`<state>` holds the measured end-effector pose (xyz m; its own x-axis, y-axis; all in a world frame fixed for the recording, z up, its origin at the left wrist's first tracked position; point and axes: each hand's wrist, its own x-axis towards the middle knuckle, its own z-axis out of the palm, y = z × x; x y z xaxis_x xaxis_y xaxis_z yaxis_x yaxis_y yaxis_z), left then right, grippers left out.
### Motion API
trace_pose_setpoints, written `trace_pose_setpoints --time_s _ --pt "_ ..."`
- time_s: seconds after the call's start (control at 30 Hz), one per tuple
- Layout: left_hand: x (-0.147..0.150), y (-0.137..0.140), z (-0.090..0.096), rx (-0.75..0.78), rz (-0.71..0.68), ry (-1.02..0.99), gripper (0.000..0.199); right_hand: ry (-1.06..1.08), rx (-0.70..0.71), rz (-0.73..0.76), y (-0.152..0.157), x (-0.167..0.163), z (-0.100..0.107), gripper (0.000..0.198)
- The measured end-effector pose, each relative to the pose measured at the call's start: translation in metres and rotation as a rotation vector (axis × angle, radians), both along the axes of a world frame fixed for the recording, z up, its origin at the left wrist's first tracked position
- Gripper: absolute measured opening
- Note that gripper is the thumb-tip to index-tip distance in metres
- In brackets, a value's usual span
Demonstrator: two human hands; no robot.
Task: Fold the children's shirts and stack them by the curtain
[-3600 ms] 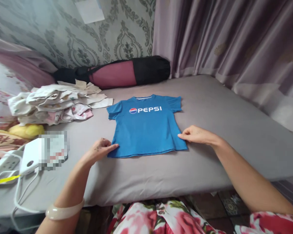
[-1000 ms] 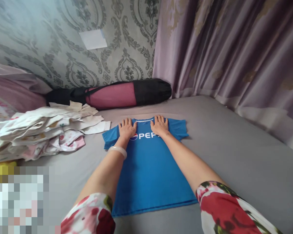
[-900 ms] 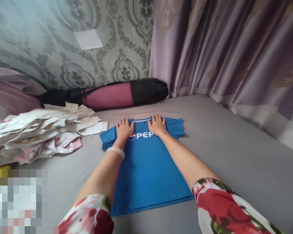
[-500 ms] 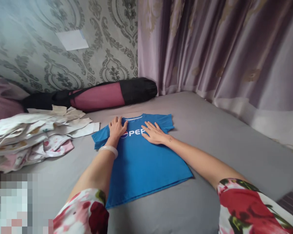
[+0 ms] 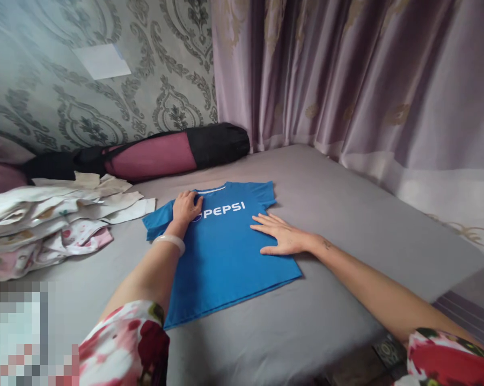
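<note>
A blue T-shirt [image 5: 221, 257] with white PEPSI lettering lies spread face up on the grey bed, its collar away from me and its hem towards me. My left hand [image 5: 186, 206] rests on the chest beside the lettering, covering part of the round logo; its fingers are slightly bent and the thumb stands apart. At the shirt's right side edge, below the sleeve, my right hand [image 5: 284, 237] lies palm down with fingers spread. Neither hand grips the cloth.
A pile of light-coloured clothes [image 5: 65, 220] lies on the left of the bed sheet [image 5: 346, 225]. Behind the shirt, a long black and dark pink bag [image 5: 153, 155] runs along the patterned wall. Purple curtains [image 5: 326, 69] hang at the right.
My right hand has slid off the lettering, right and towards me, to the shirt's side edge, uncovering the whole word. My left hand stays near the collar, its fingers now more bent.
</note>
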<state>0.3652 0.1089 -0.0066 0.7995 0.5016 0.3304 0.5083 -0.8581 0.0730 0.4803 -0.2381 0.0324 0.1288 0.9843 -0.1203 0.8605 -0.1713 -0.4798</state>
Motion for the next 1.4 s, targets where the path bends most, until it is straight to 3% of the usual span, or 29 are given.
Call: trace_pose_setpoints --time_s 0.2,0.4,0.57,0.87,0.97,1.2,1.4 --pt "-0.006 -0.003 -0.001 -0.007 -0.013 0.019 0.049 0.099 -0.025 -0.001 -0.014 0.008 0.003 0.082" --pt "-0.016 -0.008 -0.004 -0.049 0.003 0.079 0.057 0.122 -0.118 -0.043 -0.031 0.008 0.009 0.105" --pt "-0.017 -0.013 -0.005 -0.121 0.016 0.12 0.059 0.176 -0.116 -0.078 -0.045 0.008 0.012 0.119" --pt "-0.002 -0.034 0.008 -0.161 0.111 0.141 0.053 0.194 -0.123 -0.088 -0.053 0.008 0.018 0.118" --pt "0.012 -0.049 0.014 -0.127 0.098 0.113 0.05 0.202 -0.086 -0.128 -0.053 0.011 0.019 0.103" --pt "0.062 -0.088 0.023 -0.162 -0.108 0.083 0.039 0.289 0.147 -0.387 -0.042 0.014 0.011 0.035" --pt "0.099 -0.123 0.033 -0.302 -0.245 0.092 0.032 0.096 0.14 -0.392 -0.041 0.01 0.015 0.022"
